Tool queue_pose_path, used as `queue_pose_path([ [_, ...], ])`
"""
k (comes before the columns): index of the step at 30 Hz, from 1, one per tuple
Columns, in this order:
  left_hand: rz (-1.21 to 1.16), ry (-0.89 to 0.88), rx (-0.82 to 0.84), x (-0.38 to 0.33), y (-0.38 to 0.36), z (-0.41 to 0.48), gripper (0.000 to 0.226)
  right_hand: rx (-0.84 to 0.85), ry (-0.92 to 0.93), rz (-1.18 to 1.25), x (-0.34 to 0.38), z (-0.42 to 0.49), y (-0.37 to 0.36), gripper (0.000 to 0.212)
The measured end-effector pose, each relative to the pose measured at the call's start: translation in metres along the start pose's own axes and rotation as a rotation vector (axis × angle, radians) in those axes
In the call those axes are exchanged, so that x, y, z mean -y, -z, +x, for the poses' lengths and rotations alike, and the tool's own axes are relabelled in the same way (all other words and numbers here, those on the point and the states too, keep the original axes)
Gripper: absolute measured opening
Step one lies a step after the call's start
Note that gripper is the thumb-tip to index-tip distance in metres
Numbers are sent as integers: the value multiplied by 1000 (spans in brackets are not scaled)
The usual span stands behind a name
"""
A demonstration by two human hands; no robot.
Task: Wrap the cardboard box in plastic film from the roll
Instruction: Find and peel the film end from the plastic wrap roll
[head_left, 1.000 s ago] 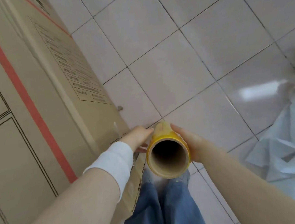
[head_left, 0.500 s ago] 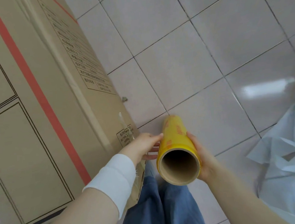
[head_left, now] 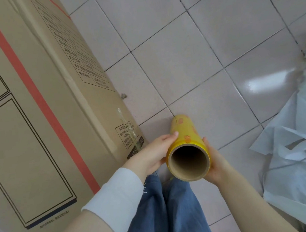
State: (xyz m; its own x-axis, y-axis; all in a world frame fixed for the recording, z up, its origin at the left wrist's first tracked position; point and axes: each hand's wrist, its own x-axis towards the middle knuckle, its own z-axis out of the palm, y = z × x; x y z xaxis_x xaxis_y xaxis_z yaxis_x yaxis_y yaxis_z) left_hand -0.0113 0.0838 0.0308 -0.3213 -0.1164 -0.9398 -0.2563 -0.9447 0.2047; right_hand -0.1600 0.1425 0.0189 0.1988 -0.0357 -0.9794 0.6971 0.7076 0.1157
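Observation:
A tall brown cardboard box (head_left: 37, 111) with a red stripe and black printed text fills the left side. I hold a yellow roll of plastic film (head_left: 186, 140) upright-tilted, its open cardboard core facing me. My left hand (head_left: 151, 154) grips the roll's left side, thumb on top. My right hand (head_left: 214, 163) cups its right side from below. A short strip of clear film or tape (head_left: 129, 130) clings to the box's near corner, just left of my left hand. The roll is apart from the box.
Grey floor tiles (head_left: 189, 57) stretch ahead and to the right. A crumpled pale plastic sheet or bag (head_left: 298, 158) lies on the floor at the right. My blue jeans (head_left: 171, 212) show below the roll.
The roll has tipped forward, showing more of its yellow side. The view has shifted so the box and hands sit slightly lower and further right. Both hands keep their grip.

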Motion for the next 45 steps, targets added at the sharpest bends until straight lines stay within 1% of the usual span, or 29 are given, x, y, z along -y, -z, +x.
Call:
queue_pose_path([
  [2,15,-7,44,-1,-9,-6,46,-96,5,-56,9,2,6,50],
  [4,38,-9,60,1,-18,-10,44,-141,44,-136,18,4,14,48],
  [6,18,-6,49,5,-25,-8,50,-120,51,-230,25,1,18,53],
  [7,-3,-11,39,6,-28,-7,53,-81,45,-269,26,-3,19,56],
  [9,-36,-36,17,6,-32,-6,51,-55,52,-332,27,-6,22,60],
  [11,-36,-55,8,3,-36,-7,46,-138,80,-338,23,-4,25,62],
  [13,-18,-50,0,3,-38,-6,46,-273,161,-374,21,-4,23,57],
  [15,10,-19,-14,4,-39,-4,62,-378,204,-460,18,-7,21,46],
  [16,27,2,-29,5,-39,-3,71,-378,220,-484,16,-10,20,40],
  [18,7,18,-74,6,-36,-2,82,-324,276,-476,10,-15,23,30],
  [21,-190,8,-76,5,-24,-2,87,-202,369,-396,-3,-22,26,28],
  [22,-254,17,-64,5,-20,-2,83,-158,392,-369,-5,-24,24,27],
  [24,-338,24,-55,5,-16,-7,56,-72,440,-367,-6,-28,15,29],
  [25,-368,23,-58,5,-15,-10,46,-40,465,-399,-4,-30,9,29],
  [27,-385,-11,-91,4,-16,-15,44,42,514,-473,-1,-34,-1,21],
  [28,-384,-54,-133,3,-17,-18,41,79,528,-522,1,-35,-6,27],
  [30,-365,-141,-265,5,-15,-21,28,121,543,-600,3,-34,-10,54],
  [32,-308,-189,-352,8,-9,-23,28,114,563,-572,4,-31,-15,60],
  [33,-256,-192,-363,10,-6,-24,29,101,551,-516,3,-30,-15,61],
  [35,-128,-166,-375,14,-2,-27,27,136,439,-392,-3,-26,-14,65],
  [36,-60,-140,-382,14,-2,-27,29,142,390,-372,-7,-24,-14,74],
  [38,108,-65,-416,16,1,-25,39,124,342,-400,-19,-17,-9,101],
  [39,162,-26,-424,16,3,-25,43,115,348,-409,-24,-12,-7,102],
  [40,170,6,-404,15,6,-25,48,101,345,-402,-25,-11,-6,91],
  [41,160,31,-362,14,10,-25,49,86,337,-375,-25,-10,-5,74],
  [42,148,40,-323,11,13,-25,44,84,323,-344,-26,-5,0,62],
  [43,146,36,-300,6,16,-25,35,95,306,-322,-27,-3,4,57],
  [44,134,29,-295,1,18,-24,31,95,271,-296,-28,-1,6,59],
  [45,127,14,-296,-4,21,-21,35,88,211,-261,-30,2,8,66],
])
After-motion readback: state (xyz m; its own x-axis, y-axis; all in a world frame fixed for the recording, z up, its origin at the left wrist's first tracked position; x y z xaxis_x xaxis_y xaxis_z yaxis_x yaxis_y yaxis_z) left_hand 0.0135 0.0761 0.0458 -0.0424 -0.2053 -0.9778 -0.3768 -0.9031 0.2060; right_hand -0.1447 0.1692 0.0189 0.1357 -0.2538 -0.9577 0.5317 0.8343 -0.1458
